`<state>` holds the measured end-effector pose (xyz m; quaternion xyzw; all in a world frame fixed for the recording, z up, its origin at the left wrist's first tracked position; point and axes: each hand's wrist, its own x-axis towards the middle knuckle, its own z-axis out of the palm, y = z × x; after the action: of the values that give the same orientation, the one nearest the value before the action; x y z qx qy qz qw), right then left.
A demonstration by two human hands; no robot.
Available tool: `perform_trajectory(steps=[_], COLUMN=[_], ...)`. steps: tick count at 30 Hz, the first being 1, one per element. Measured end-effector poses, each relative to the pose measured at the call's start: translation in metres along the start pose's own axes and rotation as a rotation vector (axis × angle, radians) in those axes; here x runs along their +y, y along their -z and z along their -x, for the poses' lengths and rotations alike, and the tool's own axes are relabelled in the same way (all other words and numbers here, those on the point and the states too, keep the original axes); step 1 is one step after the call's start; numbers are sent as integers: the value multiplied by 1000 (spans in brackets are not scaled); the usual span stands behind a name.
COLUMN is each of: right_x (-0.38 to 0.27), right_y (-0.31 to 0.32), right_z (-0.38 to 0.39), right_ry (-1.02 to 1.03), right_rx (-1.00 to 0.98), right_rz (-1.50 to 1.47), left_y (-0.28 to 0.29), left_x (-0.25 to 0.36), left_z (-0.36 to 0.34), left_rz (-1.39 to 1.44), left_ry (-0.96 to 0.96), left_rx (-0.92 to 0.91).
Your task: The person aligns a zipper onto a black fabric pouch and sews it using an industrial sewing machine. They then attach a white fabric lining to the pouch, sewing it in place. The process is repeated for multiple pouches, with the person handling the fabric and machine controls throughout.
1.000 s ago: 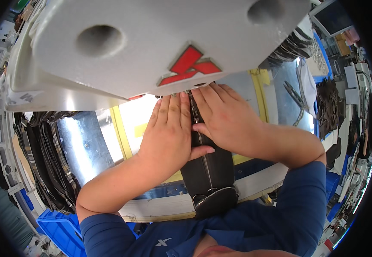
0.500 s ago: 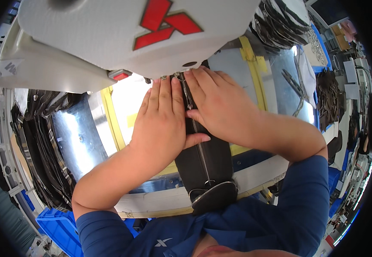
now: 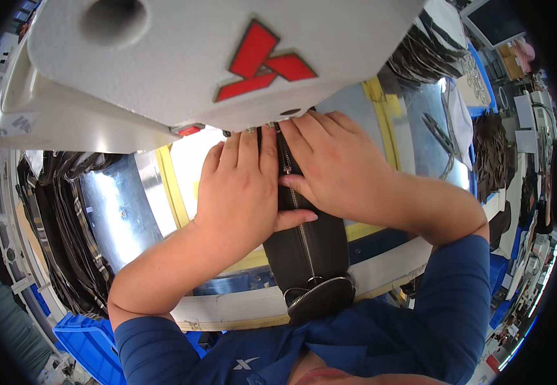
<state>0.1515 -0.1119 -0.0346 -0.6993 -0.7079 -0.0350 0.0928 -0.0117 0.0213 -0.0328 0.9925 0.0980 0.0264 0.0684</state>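
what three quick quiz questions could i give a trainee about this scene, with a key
1. True or false: the left hand and right hand both touch the black zippered fabric piece.
2. Which thumb lies nearer the person along the zipper?
3. The emblem on the sewing machine is: A) green; B) red; C) blue.
Key: 1. True. 2. The left thumb. 3. B.

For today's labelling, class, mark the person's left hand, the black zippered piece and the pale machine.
Left hand (image 3: pixel 240 191), head view: back of the hand.
Black zippered piece (image 3: pixel 325 245), head view: fabric right of the zipper (image 3: pixel 306 249).
Pale machine (image 3: pixel 176 70), head view: housing left of the red emblem (image 3: pixel 254 50).
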Motion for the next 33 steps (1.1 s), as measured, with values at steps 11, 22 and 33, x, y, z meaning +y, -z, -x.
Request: perform_trajectory(steps=[11,22,33], right_x=[1,2,2], right_y=[0,-1,-2], right_z=[-4,-1,-1], right_ry=[-21,-9,-6], right_rx=[-19,-9,16], right_rz=[-41,-46,-37], left_y=[0,0,-3], left_x=[-1,3,0], left_z=[-3,-3,-1], left_rz=[-20,-37,-23], left_ry=[10,35,-1], left_rx=[34,-20,38])
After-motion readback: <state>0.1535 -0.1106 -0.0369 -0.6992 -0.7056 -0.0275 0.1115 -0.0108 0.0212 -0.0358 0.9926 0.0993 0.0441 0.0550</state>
